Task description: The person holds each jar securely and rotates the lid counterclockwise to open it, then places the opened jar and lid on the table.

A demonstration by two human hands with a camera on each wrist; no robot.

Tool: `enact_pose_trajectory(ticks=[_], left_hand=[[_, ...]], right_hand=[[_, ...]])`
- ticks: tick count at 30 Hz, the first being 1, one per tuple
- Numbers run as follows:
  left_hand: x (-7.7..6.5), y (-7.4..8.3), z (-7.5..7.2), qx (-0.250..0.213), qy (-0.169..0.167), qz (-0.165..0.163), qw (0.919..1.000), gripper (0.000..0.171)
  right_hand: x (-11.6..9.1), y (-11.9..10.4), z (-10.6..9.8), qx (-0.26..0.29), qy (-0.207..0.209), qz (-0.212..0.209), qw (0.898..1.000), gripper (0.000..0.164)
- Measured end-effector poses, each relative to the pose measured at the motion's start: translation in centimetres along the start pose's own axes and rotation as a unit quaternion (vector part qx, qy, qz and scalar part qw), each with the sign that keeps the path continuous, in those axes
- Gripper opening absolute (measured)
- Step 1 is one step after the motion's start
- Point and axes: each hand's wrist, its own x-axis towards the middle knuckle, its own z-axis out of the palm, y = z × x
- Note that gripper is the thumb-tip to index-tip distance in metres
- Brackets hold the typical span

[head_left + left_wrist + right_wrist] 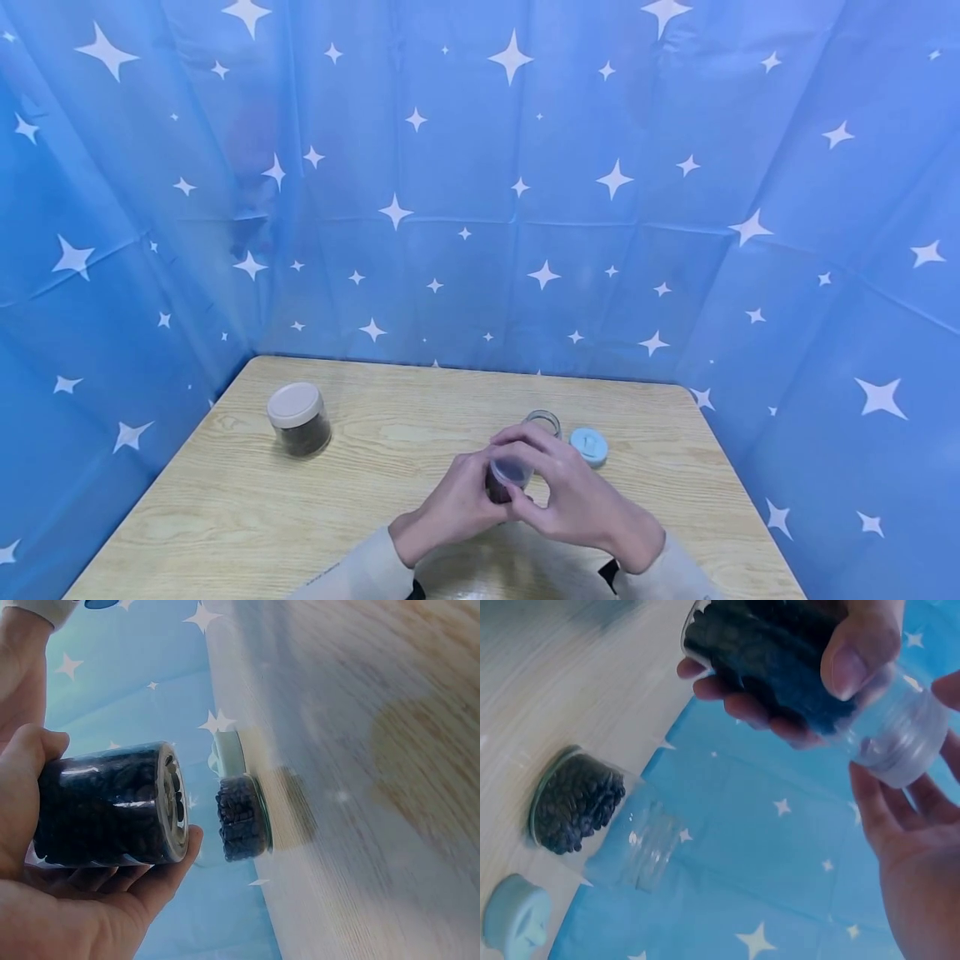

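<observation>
A clear jar [105, 806] of dark beans is held up off the table, and my left hand [457, 500] grips it round the body. At its top sits a translucent white lid [911, 742]. My right hand [573, 496] has its thumb and fingers curled round that lid, as the right wrist view shows. Beyond the hands, a second clear jar [577, 802] stands upright with its mouth uncovered and dark beans in its lower part. To its right on the table lies a light blue lid [589, 446].
A wider jar [300, 425] with a whitish lid and dark contents stands at the left on the wooden table [375, 417]. Blue curtains [465, 167] with white stars hang behind the table and along both sides.
</observation>
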Motion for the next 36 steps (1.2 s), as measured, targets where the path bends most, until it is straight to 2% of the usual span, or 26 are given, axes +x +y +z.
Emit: enact_pose_trajectory(ticks=[4,9,15,20,24,28,33,36], left_hand=[[0.1,0.0,0.0,-0.007,-0.005,0.004,1.0000,0.031],[0.0,0.0,0.1,-0.019,-0.012,0.005,0.9997,0.028],[-0.1,0.0,0.2,-0.031,-0.015,0.004,0.9994,0.027],[-0.2,0.0,0.2,-0.025,-0.003,0.005,0.9997,0.029],[-0.4,0.0,0.2,-0.029,0.005,0.000,0.9996,0.040],[-0.4,0.1,0.1,-0.026,0.008,0.001,0.9996,0.039],[-0.5,0.3,0.0,-0.011,0.021,0.011,0.9997,0.050],[-0.5,0.3,-0.1,-0.003,0.033,0.015,0.9993,0.048]], right_hand=[[0.2,0.3,-0.4,0.014,-0.017,-0.026,0.999,0.051],[0.3,0.4,-0.8,0.024,-0.033,-0.040,0.998,0.052],[0.2,0.4,-1.0,0.029,-0.051,-0.029,0.998,0.053],[-0.1,0.2,-0.9,0.025,-0.057,-0.017,0.998,0.055],[-0.2,-0.2,-0.6,0.002,-0.038,-0.002,0.999,0.055],[-0.1,-0.8,-0.3,-0.019,-0.007,0.034,0.999,0.058],[0.2,-1.7,0.4,-0.041,0.033,0.082,0.995,0.055],[0.2,-2.1,0.9,-0.057,0.057,0.100,0.992,0.053]])
